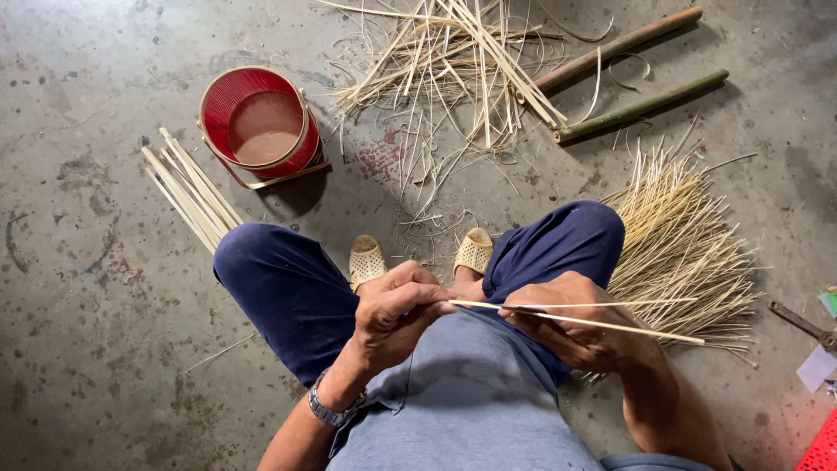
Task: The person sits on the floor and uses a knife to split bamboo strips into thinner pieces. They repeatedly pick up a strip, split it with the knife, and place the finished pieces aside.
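Bamboo strip btwn both hands

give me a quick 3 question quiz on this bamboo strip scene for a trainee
1. True or false: the left hand and the right hand both hold thin bamboo strips.
2. The red stool stands: A) on its legs, B) tipped over with its hollow underside showing, C) on the person's lap.
3. Fill in: the big fan of fine splints lies on the floor beside the person's ____ knee.

Key: 1 true. 2 B. 3 right.
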